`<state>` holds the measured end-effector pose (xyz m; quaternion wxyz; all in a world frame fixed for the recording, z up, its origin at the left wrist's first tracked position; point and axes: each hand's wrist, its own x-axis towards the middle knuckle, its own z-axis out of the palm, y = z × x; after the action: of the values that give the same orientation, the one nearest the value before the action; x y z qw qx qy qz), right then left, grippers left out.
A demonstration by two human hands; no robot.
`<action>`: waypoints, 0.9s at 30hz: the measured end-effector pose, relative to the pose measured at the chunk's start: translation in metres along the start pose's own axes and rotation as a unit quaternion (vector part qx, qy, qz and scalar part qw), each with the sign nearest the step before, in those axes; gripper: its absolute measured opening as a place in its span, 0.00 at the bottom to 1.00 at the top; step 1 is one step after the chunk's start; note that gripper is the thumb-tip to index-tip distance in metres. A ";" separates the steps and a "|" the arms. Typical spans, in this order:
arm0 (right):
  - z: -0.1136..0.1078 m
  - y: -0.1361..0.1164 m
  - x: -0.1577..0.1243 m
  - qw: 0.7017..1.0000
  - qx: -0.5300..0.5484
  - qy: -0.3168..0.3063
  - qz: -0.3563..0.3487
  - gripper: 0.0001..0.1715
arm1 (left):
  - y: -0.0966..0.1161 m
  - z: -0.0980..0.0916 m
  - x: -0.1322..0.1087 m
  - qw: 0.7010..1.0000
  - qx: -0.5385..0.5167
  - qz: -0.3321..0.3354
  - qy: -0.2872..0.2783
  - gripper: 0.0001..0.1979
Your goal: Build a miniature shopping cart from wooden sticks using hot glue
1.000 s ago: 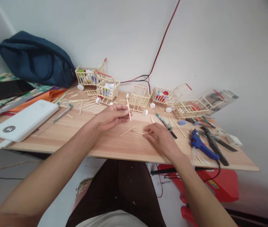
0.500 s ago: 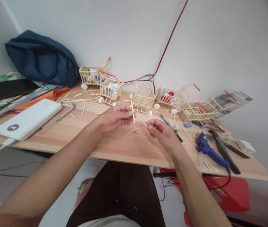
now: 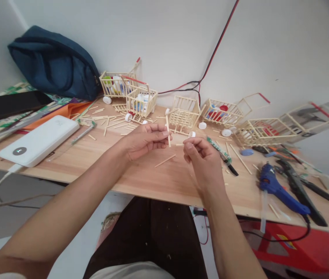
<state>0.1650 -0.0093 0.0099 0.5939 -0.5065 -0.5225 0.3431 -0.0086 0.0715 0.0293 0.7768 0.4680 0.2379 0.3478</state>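
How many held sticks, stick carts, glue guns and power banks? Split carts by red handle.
Held sticks: 2 (left hand 1, right hand 1)
Carts with red handle: 4
Cart with no red handle visible: 1
Glue gun: 1
Power bank: 1
Total: 9

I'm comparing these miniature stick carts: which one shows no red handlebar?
The middle cart, third from the left, beyond the stick in the left hand. The other four carts each show a red handlebar.
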 end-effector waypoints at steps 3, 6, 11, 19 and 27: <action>-0.001 -0.002 -0.003 1.000 -0.024 0.003 -0.015 0.08 | -0.001 0.001 0.000 1.000 0.004 0.003 0.001 0.11; 0.001 -0.005 -0.007 0.996 -0.071 0.030 -0.048 0.07 | -0.002 0.001 0.001 1.000 0.010 0.003 0.002 0.11; 0.003 -0.003 -0.009 0.985 -0.127 0.066 -0.093 0.08 | -0.002 0.000 0.002 1.000 0.009 0.000 0.002 0.11; 0.003 -0.002 -0.009 0.992 -0.107 0.054 -0.046 0.11 | -0.004 0.002 0.001 1.000 0.009 -0.006 0.019 0.11; 0.002 0.001 -0.006 0.995 -0.077 0.059 -0.021 0.10 | -0.010 -0.001 0.004 0.998 0.036 0.014 0.053 0.13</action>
<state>0.1617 -0.0144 0.0068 0.5900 -0.5588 -0.5221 0.2590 -0.0036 0.0725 0.0198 0.7405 0.4800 0.2848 0.3742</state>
